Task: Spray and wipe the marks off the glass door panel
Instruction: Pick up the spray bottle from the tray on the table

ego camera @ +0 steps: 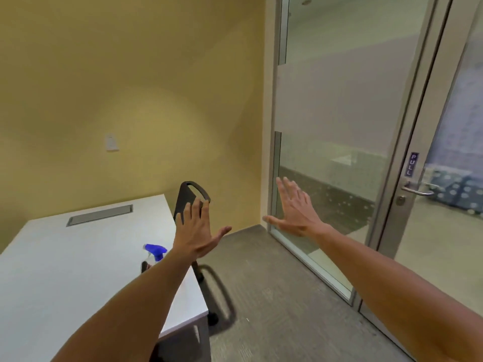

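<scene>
Both hands, left (194, 235) and right (294, 209), hold fingers spread wide and empty; the bottle (154, 254) below the left fingers looks light, best gripped by its neck

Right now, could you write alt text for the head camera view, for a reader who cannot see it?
Two bare hands, left hand and right hand, are raised open and empty before a tall glass door panel. A blue-topped spray bottle stands on the white table at left.
</scene>
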